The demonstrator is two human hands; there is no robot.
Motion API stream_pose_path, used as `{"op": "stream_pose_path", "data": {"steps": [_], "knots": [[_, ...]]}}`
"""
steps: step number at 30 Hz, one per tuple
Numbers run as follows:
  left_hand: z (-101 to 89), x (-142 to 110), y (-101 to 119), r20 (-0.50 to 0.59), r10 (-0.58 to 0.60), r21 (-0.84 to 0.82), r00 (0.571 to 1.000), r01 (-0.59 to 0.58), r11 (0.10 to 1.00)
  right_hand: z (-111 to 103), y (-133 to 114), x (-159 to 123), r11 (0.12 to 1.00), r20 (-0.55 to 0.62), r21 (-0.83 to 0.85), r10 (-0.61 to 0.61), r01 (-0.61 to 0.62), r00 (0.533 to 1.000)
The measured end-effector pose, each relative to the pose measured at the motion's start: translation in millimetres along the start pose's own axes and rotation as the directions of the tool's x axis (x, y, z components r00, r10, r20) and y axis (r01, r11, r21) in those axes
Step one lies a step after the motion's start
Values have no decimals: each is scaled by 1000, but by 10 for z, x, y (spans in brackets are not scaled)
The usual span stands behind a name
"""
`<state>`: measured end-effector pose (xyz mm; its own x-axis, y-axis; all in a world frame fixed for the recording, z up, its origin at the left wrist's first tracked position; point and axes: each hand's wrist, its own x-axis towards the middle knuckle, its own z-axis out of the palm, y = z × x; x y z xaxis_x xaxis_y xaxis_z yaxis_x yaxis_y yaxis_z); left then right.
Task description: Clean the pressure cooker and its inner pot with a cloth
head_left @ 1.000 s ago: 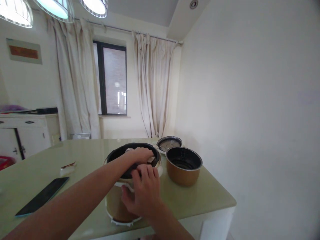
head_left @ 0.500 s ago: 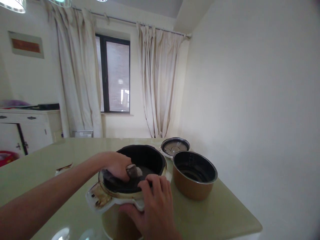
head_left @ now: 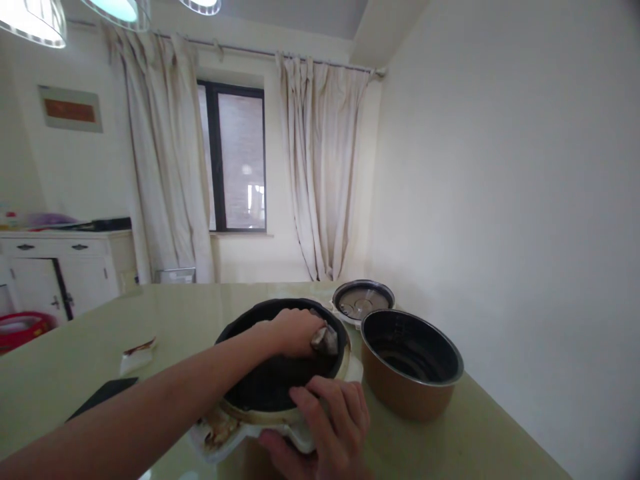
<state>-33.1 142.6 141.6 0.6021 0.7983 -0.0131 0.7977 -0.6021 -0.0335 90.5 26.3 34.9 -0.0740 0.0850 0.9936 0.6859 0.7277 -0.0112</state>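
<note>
White cooker (head_left: pixel 265 400) looks stiff, weighty, best held by the rim (head_left: pixel 260 417), where right grip (head_left: pixel 330 427) clamps; left grip (head_left: pixel 299 333) clutches soft-looking rag (head_left: pixel 327 341).

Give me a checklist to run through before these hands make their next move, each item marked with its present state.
1. Left hand holds the crumpled wipe inside the cooker: ok.
2. Right hand grips the cooker's near-right rim: ok.
3. Copper-coloured pot is out of the cooker: ok, it stands on the table to the right.
4. Cooker's near-left edge is free of stains: not ok, brown marks show.
5. Cooker's floor is clean: cannot tell, it is dark and partly behind the left forearm.
</note>
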Motion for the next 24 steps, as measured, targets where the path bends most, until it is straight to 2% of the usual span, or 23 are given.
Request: {"op": "stream_pose_path", "data": {"steps": [2,4,7,9,12,13,15,17,19,20,22,24], "knots": [[-20,18,-156,-16,13,159,1000,-10,987,-8,27,-8,1000,32,-6,4,-4,999],[-34,-22,-323,15,23,263,1000,-26,964,-15,75,-6,1000,80,-14,14,-13,997],[-42,-153,-476,110,-67,337,992,26,941,-13,162,20,1000,144,-14,21,-19,989],[-61,-259,-494,192,-202,321,960,133,938,-9,214,50,1000,189,-8,24,-23,982],[-137,-407,-465,330,-354,237,875,287,928,-8,265,100,998,240,0,55,-56,969],[-170,-446,-452,388,-353,184,851,303,935,-7,274,114,998,249,4,65,-68,966],[-229,-500,-426,510,-275,11,815,314,949,2,281,135,996,243,21,75,-83,967],[-250,-508,-382,545,-126,-238,829,297,925,23,280,140,995,219,48,79,-92,972],[-220,-458,-307,460,24,-435,888,202,877,55,275,129,992,178,78,85,-100,980],[-188,-410,-256,402,85,-477,912,129,869,71,271,121,991,157,90,88,-103,984],[-107,-274,-138,315,154,-427,936,-5,904,95,264,103,988,130,107,94,-108,987],[-30,-105,-23,267,111,-249,957,-42,968,101,254,93,986,129,118,100,-115,987]]}}
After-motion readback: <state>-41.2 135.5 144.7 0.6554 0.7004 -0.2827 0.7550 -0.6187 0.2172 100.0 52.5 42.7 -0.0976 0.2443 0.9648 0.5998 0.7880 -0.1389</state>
